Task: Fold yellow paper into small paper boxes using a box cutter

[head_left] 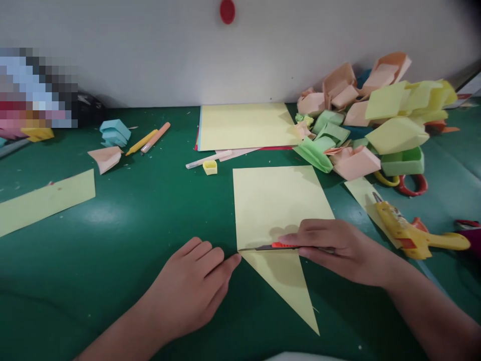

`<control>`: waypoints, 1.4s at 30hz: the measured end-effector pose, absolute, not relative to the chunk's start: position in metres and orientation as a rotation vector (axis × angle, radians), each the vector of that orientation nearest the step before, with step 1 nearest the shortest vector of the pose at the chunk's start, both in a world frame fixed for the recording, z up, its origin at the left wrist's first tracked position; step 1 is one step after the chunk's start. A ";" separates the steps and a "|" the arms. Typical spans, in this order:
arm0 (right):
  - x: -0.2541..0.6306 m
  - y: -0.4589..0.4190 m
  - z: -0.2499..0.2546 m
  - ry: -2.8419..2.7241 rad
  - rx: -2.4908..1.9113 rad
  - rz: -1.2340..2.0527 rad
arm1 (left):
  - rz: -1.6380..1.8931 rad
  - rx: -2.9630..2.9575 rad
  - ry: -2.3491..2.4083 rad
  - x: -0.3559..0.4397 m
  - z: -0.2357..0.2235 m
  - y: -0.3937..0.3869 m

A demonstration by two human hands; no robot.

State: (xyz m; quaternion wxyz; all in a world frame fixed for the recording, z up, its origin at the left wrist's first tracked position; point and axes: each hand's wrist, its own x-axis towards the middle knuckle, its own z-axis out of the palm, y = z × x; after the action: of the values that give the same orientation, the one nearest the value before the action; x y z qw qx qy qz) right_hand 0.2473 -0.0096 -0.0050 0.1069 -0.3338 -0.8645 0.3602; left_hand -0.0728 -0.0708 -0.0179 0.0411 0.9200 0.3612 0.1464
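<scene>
Marking on glue gun too small to read. Right hand closed on cutter knife, blade along crease of yellow paper on green table. Left hand loosely curled, fingertip at paper's left corner; can't tell whether it pinches.

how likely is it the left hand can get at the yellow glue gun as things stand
Probably not directly: the right hand, holding a utility knife, lies between the left hand and the yellow glue gun.
</scene>
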 end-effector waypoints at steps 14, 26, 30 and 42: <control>0.247 -0.010 -0.005 -2.546 -0.984 1.041 | 0.386 2.780 1.078 -0.073 -0.022 -0.071; 0.248 -0.010 -0.008 -2.594 -0.982 1.012 | 0.390 2.637 1.120 -0.080 -0.024 -0.068; 0.248 -0.010 -0.007 -2.591 -0.968 1.016 | 0.400 2.611 1.151 -0.079 -0.025 -0.067; 0.246 -0.014 -0.004 -2.593 -0.970 0.980 | 0.351 2.488 1.297 -0.073 -0.016 -0.067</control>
State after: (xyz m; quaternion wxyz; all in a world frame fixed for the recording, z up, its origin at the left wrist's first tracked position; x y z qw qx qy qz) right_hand 0.2464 -0.0144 -0.0039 0.1020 -0.3286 -0.8783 0.3319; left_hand -0.0733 -0.0675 -0.0161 0.1564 0.8689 0.4532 0.1227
